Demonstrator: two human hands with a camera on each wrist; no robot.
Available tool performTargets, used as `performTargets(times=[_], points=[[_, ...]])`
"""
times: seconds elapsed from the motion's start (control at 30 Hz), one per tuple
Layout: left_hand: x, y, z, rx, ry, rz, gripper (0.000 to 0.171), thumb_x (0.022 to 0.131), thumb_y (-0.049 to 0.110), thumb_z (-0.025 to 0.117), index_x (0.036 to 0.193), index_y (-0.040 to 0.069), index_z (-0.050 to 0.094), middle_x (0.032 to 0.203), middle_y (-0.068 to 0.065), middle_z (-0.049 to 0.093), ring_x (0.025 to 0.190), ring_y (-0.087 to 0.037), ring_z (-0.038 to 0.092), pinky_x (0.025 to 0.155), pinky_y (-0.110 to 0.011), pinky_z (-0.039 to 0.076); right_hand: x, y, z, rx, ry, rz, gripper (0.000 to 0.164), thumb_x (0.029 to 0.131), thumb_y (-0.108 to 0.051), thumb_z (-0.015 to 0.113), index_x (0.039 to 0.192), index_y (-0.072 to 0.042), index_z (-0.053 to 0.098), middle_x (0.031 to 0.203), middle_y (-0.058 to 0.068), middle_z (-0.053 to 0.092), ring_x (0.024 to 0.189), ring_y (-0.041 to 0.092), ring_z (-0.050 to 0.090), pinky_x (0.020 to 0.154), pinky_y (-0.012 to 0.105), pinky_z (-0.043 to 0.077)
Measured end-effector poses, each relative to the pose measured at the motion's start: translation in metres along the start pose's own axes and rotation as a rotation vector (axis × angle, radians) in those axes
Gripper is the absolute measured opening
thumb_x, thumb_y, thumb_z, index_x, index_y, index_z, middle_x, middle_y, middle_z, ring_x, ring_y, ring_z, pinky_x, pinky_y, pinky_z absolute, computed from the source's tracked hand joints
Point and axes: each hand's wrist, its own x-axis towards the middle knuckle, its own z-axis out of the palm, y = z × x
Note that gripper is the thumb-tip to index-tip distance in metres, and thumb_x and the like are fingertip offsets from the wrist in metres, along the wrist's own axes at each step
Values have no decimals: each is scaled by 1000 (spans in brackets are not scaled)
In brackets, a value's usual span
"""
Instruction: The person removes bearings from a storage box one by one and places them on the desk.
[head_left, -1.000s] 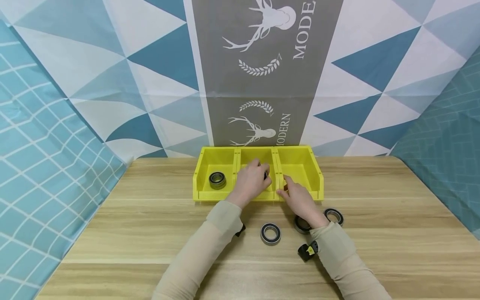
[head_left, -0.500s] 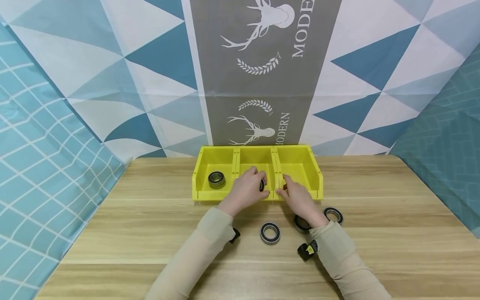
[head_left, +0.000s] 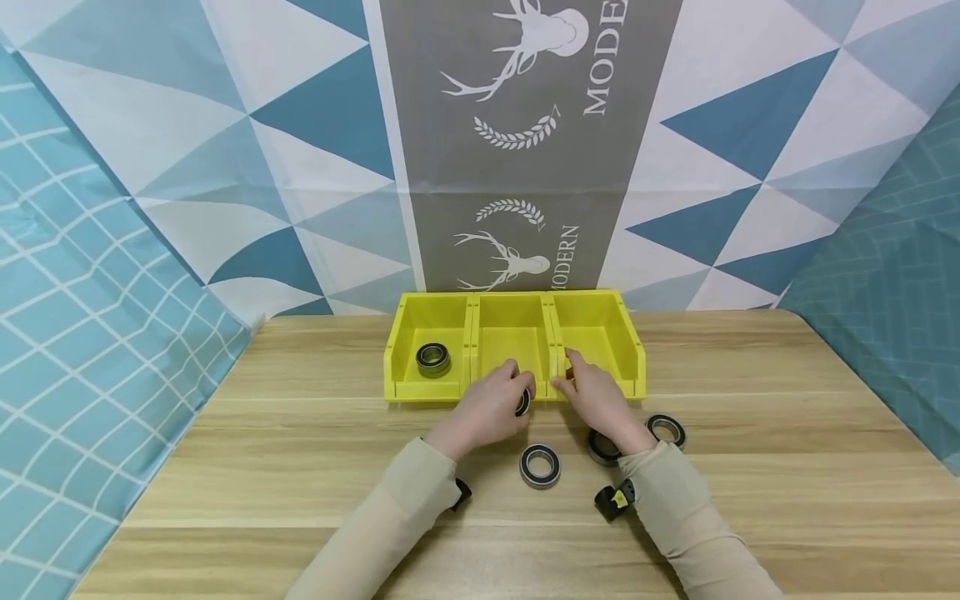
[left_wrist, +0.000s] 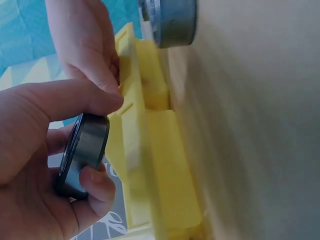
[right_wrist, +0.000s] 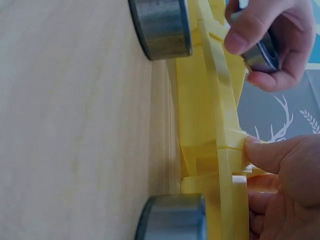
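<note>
One bearing (head_left: 433,358) lies in the bins (head_left: 517,392); left hand (head_left: 487,408) grips another (left_wrist: 82,152), right hand (head_left: 596,400) pinches the rim; three bearings (head_left: 540,465) wait on the table (head_left: 300,467).

The bearing (left_wrist: 82,155) looks like brushed steel with a dull grey sheen, its face sealed in matt black rubber; the bins (head_left: 517,321) at twelve o'clock are smooth yellow plastic – slightly glossy – on a matt, pale wood-grain table (head_left: 262,450)
</note>
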Motion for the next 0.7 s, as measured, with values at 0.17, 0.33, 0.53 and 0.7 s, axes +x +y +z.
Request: performTargets(times=[0.17, 0.33, 0.53, 0.7], points=[[-4, 1, 4, 14, -32, 18, 25, 74, 18, 67, 97, 16, 58, 86, 0, 47, 69, -11, 46, 49, -22, 39, 0, 0, -1, 5, 0, 5, 59, 93, -27, 51, 136, 7, 30, 103, 21, 62, 88, 32, 61, 74, 43, 49], [-5, 1, 6, 52, -75, 28, 29, 73, 20, 68, 100, 15, 58, 88, 0, 49, 68, -11, 47, 51, -23, 40, 1, 0, -2, 2, -4, 8, 59, 93, -27, 51, 136, 6, 29, 104, 21, 62, 90, 33, 60, 75, 44, 49], [-7, 3, 7, 68, -139, 40, 29, 72, 23, 70, 97, 14, 59, 87, 0, 51, 66, -11, 48, 52, -24, 41, 0, 0, -1, 5, -8, 4, 59, 93, -28, 50, 136, 6, 29, 103, 21, 62, 90, 33, 60, 76, 44, 49], [-9, 4, 10, 81, -205, 43, 25, 72, 22, 69, 94, 13, 59, 85, 0, 52, 67, -11, 50, 56, -25, 44, 0, 0, 0, 10, -4, 0, 58, 93, -27, 51, 136, 6, 30, 102, 21, 62, 90, 34, 60, 76, 44, 48]])
